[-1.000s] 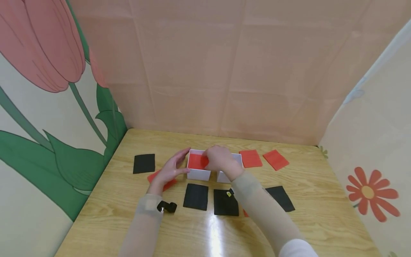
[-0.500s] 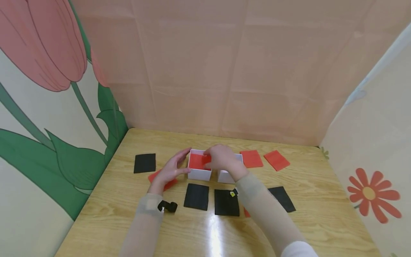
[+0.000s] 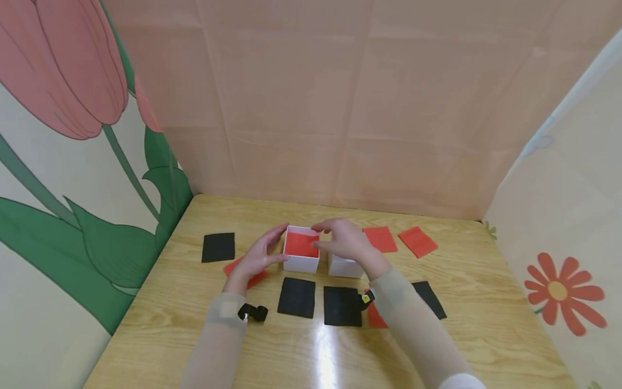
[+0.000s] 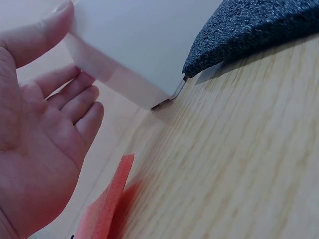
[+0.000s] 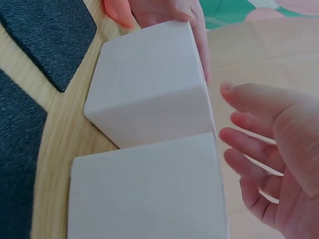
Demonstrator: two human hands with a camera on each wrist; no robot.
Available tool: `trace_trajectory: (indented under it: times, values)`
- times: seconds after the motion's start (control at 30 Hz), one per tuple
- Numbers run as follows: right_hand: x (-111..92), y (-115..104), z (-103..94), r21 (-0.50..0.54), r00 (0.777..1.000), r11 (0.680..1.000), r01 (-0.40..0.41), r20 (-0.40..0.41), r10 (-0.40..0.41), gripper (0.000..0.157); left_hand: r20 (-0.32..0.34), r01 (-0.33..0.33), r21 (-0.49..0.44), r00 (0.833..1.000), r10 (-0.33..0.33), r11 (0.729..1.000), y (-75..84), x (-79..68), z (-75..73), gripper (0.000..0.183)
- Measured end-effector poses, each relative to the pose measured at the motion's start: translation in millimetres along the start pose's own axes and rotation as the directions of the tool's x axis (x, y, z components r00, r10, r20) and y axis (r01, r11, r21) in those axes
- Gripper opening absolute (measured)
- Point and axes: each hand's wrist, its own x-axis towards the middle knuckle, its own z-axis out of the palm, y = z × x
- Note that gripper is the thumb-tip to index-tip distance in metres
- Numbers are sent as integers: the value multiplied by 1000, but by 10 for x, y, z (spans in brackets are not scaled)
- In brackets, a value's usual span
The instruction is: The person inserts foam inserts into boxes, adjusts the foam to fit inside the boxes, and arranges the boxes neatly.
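My left hand [image 3: 257, 259] holds the left white box [image 3: 301, 264] at its left side, thumb at the front corner and fingers along the side. Inside that box lies a red foam square [image 3: 298, 245]. My right hand [image 3: 347, 240] hovers over the right white box [image 3: 345, 268], thumb and fingers spread apart with nothing between them. Its fingertips reach toward the left box's right rim. In the right wrist view the right hand [image 5: 279, 149] appears beyond both boxes, fingers loosely bent. Most of the right box's inside is hidden by the hand.
Black foam squares [image 3: 297, 297] lie in front of the boxes and at the far left [image 3: 218, 247]. Two red squares [image 3: 380, 239] are at the back right. Another red square [image 3: 255, 280] lies partly under my left wrist, and one [image 3: 376, 316] beside my right forearm.
My right hand has let go of the red foam square in the left box and drawn back to the right, its fingers spreading. My left hand has stayed at the box.
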Motion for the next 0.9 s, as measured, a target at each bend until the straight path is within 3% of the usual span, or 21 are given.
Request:
trace_trajectory:
  times: [0.2, 0.37, 0.9]
  values:
    - [-155, 154, -7, 97, 998, 995, 11, -70, -4, 46, -4, -1, -9, 1000, 0, 1000, -15, 1, 5, 91]
    - [-299, 296, -50, 170, 991, 983, 69, -122, -48, 41, -10, 5, -7, 1000, -6, 1000, -29, -10, -3, 91]
    - [-827, 752, -109, 271, 964, 943, 195, -227, -135, 25, -9, 7, 14, 1000, -7, 1000, -8, -5, 9, 91]
